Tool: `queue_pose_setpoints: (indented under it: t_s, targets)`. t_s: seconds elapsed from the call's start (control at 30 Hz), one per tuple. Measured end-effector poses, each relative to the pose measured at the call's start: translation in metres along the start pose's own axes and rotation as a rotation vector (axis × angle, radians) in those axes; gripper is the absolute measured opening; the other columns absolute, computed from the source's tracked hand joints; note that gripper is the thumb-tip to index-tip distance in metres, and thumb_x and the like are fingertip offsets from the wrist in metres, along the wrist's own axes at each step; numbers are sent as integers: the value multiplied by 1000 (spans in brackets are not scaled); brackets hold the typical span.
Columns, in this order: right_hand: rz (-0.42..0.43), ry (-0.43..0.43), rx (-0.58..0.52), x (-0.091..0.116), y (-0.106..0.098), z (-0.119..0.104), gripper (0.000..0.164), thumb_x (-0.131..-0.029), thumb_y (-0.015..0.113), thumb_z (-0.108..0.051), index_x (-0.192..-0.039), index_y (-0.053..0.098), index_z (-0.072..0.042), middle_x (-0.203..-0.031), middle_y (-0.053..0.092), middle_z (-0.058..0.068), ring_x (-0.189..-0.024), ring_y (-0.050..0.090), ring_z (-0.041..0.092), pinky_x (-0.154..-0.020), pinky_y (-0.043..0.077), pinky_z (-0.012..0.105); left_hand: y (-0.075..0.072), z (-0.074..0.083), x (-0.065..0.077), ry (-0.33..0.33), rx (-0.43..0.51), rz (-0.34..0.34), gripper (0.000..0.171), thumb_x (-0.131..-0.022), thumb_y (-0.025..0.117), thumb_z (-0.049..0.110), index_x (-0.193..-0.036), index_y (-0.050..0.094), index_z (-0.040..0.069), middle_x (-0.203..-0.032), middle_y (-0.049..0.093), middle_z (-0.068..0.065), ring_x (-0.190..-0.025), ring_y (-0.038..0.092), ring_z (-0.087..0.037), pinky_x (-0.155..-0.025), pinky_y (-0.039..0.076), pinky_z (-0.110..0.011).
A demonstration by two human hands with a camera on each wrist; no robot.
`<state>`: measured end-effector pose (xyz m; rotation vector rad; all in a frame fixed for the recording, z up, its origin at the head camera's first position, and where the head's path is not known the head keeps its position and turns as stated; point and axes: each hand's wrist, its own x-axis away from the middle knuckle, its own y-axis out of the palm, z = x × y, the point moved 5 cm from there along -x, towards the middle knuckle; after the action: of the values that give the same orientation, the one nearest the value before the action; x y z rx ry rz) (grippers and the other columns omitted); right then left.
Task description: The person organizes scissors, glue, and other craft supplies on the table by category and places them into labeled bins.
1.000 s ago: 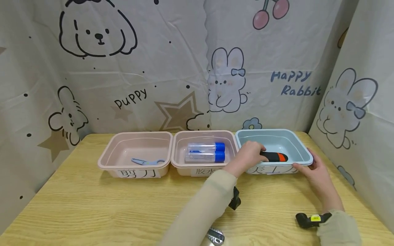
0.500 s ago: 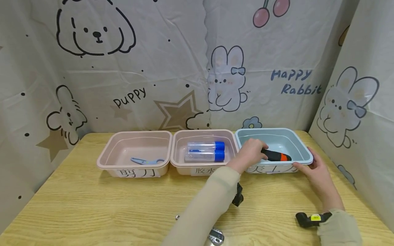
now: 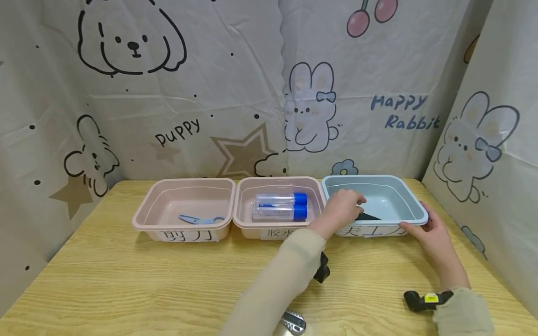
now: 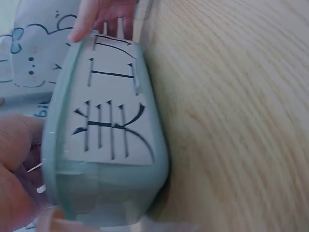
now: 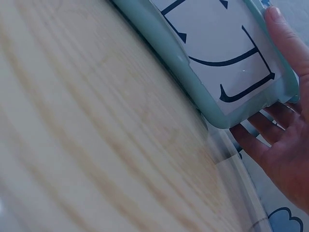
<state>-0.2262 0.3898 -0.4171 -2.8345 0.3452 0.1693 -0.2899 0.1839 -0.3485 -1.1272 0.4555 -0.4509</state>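
In the head view, my left hand (image 3: 342,208) reaches over the near left rim of the light blue plastic bin (image 3: 420,214), thumb and fingers parted. Just below its fingertips lies a black utility knife (image 3: 370,217), its lower part hidden by the bin's front wall. My right hand (image 3: 428,233) holds the bin's front right corner, thumb at the rim and fingers against the end wall, as the right wrist view also shows. A paper label (image 4: 111,106) with large characters covers the bin's front in the left wrist view.
To the left stand a pink bin (image 3: 239,219) with two clear blue-capped glue bottles (image 3: 279,213) and another pink bin (image 3: 140,221) with blue scissors (image 3: 199,219). A silver serrated-edged tool (image 3: 294,322) lies near the front, partly under my left sleeve (image 3: 277,284).
The utility knife has dropped lower into the blue bin; its orange band is now out of sight. My left fingers have parted from it. My right hand stays at the corner.
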Motion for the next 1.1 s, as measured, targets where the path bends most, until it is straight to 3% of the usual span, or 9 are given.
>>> queue_pose_setpoints:
  t_s: [0.23,0.37,0.5,0.63,0.8,1.1]
  targets:
    - [10,4,27,0,0,-2,82,-85,64,-14,-147,10,-17,-152,15,6,-131,25,9,-95,30,4,-20,8,18,151,-163,21,24,-87,60,36,-111,64,35,-103,62,19,-91,57,2,-73,43,-15]
    - [8,4,36,0,0,-2,82,-85,64,-14,-147,10,-17,-152,14,7,-131,25,8,-94,30,4,-31,11,32,236,-195,29,24,-86,61,38,-108,65,33,-100,63,17,-89,56,2,-71,42,-16]
    - [13,10,114,1,0,0,80,-86,62,-20,-147,10,-20,-152,16,6,-129,27,7,-91,32,2,-38,6,47,311,-177,-20,24,-85,63,35,-108,67,28,-101,64,14,-90,56,0,-75,43,-16]
    - [19,9,164,1,0,1,79,-87,61,-23,-147,11,-22,-151,18,5,-128,29,7,-89,33,2,-44,-7,61,337,-150,-62,25,-84,64,33,-108,67,27,-104,63,14,-92,57,0,-75,45,-16]
    - [17,-5,172,1,2,2,79,-87,62,-22,-147,12,-22,-150,20,5,-126,31,5,-88,33,1,-48,-23,78,349,-153,-85,25,-84,64,32,-108,67,26,-102,63,14,-83,57,2,-69,43,-14]
    - [20,-19,183,1,0,3,78,-88,60,-21,-147,9,-21,-151,19,1,-127,28,2,-91,30,1,-51,-30,106,395,-121,-112,28,-81,67,36,-107,67,26,-106,64,13,-94,57,0,-83,42,-13]
